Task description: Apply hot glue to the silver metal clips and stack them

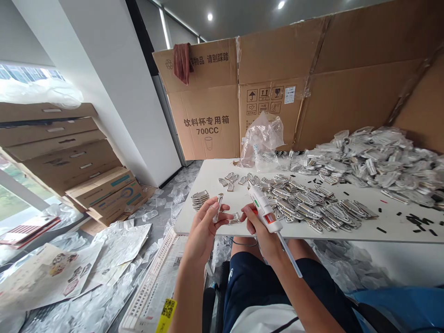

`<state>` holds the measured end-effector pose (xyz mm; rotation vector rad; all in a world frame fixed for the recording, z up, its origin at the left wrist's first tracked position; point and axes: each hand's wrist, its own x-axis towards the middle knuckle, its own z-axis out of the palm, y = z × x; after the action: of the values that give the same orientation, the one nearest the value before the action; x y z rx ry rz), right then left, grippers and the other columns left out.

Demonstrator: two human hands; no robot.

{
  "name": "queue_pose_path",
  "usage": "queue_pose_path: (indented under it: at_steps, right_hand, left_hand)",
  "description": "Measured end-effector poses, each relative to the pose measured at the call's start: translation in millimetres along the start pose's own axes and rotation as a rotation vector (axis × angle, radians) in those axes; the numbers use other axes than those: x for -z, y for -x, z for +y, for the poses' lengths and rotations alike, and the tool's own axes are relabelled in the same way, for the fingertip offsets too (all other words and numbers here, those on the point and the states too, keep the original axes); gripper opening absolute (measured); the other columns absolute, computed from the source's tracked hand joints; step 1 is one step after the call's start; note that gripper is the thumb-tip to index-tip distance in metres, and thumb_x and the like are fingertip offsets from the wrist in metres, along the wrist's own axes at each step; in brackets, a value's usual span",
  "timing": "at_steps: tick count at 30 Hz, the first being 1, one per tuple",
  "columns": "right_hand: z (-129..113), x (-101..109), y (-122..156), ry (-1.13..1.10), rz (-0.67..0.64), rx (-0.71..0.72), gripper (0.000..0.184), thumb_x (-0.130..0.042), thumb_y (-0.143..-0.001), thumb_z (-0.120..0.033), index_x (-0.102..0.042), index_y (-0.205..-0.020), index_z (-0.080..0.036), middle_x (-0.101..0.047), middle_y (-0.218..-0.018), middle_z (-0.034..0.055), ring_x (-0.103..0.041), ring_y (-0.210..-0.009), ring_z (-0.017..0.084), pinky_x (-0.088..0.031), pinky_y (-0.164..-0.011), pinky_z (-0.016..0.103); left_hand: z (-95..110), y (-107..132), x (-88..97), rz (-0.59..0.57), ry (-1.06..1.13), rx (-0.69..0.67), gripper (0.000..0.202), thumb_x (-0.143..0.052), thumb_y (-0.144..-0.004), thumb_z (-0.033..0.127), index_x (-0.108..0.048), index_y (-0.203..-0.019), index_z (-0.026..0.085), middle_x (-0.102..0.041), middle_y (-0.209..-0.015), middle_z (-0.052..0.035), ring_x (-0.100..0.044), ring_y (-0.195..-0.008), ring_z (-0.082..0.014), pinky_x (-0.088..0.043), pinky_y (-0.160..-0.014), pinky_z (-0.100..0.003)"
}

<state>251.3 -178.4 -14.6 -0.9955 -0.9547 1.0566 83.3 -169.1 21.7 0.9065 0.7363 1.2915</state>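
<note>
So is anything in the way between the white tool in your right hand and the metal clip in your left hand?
Nothing visible does. Only a gap separates the white tool in the right hand from the metal clip in the left hand. A few loose clips lie on the white table below, not blocking it.

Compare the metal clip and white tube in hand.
The metal clip is small and silvery; the white tube is far larger, marked red and green. The clip stands nearly upright in the left hand; the tube slants in the right hand. Both are held near the table edge.
</note>
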Motion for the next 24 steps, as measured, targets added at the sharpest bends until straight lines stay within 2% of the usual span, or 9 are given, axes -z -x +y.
queue_pose_path:
  at_steps: [4,7,9,11,13,16,21,24]
  right_hand:
    - [0.9,0.7,-2.2,-0.023,0.039,-0.011,0.044,-0.078,-0.088,-0.063,-0.069,-0.086,-0.019,-0.068,-0.071,0.0006,-0.038,-0.052,0.008,-0.030,-0.051,0.026]
    - [1.0,2.0,-4.0,-0.024,0.044,0.002,0.041,-0.076,-0.090,-0.060,-0.070,-0.087,-0.019,-0.068,-0.071,0.0005,-0.038,-0.051,0.008,-0.031,-0.051,0.027]
    - [1.6,3.1,-5.5,-0.023,0.049,0.010,0.041,-0.075,-0.091,-0.060,-0.071,-0.087,-0.019,-0.067,-0.070,0.0007,-0.038,-0.051,0.008,-0.031,-0.051,0.027]
    - [2.9,4.4,-7.2,-0.028,0.055,0.013,0.042,-0.075,-0.091,-0.061,-0.070,-0.086,-0.019,-0.066,-0.069,0.0006,-0.037,-0.051,0.008,-0.029,-0.050,0.027]
    - [4.6,5.6,-8.9,-0.036,0.052,0.021,0.042,-0.075,-0.091,-0.061,-0.070,-0.088,-0.019,-0.066,-0.070,0.0001,-0.037,-0.050,0.008,-0.028,-0.050,0.027]
    - [6.7,7.6,-10.7,-0.050,0.043,0.039,0.040,-0.075,-0.093,-0.060,-0.070,-0.090,-0.020,-0.067,-0.072,-0.0007,-0.038,-0.049,0.007,-0.029,-0.050,0.027]
    - [6.9,10.7,-11.2,-0.053,0.050,0.028,0.039,-0.075,-0.094,-0.058,-0.070,-0.089,-0.019,-0.065,-0.072,-0.0025,-0.038,-0.048,0.006,-0.029,-0.052,0.027]
    - [5.7,11.8,-11.5,-0.057,0.051,0.029,0.039,-0.075,-0.094,-0.058,-0.070,-0.090,-0.019,-0.066,-0.073,-0.0026,-0.039,-0.048,0.006,-0.029,-0.051,0.027]
  left_hand:
    - [-0.1,-0.7,1.8,0.007,-0.028,-0.013,0.039,-0.083,-0.094,0.047,-0.072,-0.118,0.018,-0.081,-0.107,-0.0086,-0.078,-0.088,-0.0180,-0.059,-0.081,-0.028]
    - [-2.9,-5.1,8.7,0.072,-0.185,-0.079,0.042,-0.080,-0.096,0.051,-0.074,-0.120,0.017,-0.083,-0.112,-0.0117,-0.078,-0.098,-0.0211,-0.060,-0.089,-0.032]
    - [-7.9,-11.5,16.1,0.164,-0.399,-0.180,0.042,-0.080,-0.095,0.051,-0.075,-0.122,0.019,-0.083,-0.114,-0.0113,-0.077,-0.107,-0.0250,-0.059,-0.097,-0.037]
    - [-15.6,-20.2,24.3,0.244,-0.726,-0.338,0.037,-0.077,-0.098,0.049,-0.075,-0.122,0.021,-0.082,-0.116,-0.0104,-0.076,-0.113,-0.0279,-0.058,-0.100,-0.041]
    - [-25.0,-29.4,31.4,0.263,-1.030,-0.490,0.028,-0.070,-0.103,0.042,-0.075,-0.122,0.023,-0.079,-0.120,-0.0101,-0.072,-0.117,-0.0293,-0.056,-0.101,-0.045]
    - [-39.5,-39.8,37.2,0.192,-1.247,-0.580,0.022,-0.066,-0.105,0.031,-0.075,-0.123,0.025,-0.075,-0.121,-0.0097,-0.067,-0.120,-0.0311,-0.051,-0.106,-0.049]
    - [-58.9,-47.1,37.6,0.009,-1.433,-0.558,0.020,-0.073,-0.101,0.024,-0.078,-0.119,0.028,-0.074,-0.114,-0.0072,-0.065,-0.114,-0.0315,-0.046,-0.102,-0.050]
    - [-66.5,-49.7,38.2,-0.055,-1.504,-0.532,0.020,-0.073,-0.101,0.023,-0.078,-0.120,0.027,-0.073,-0.114,-0.0073,-0.065,-0.113,-0.0310,-0.046,-0.099,-0.048]
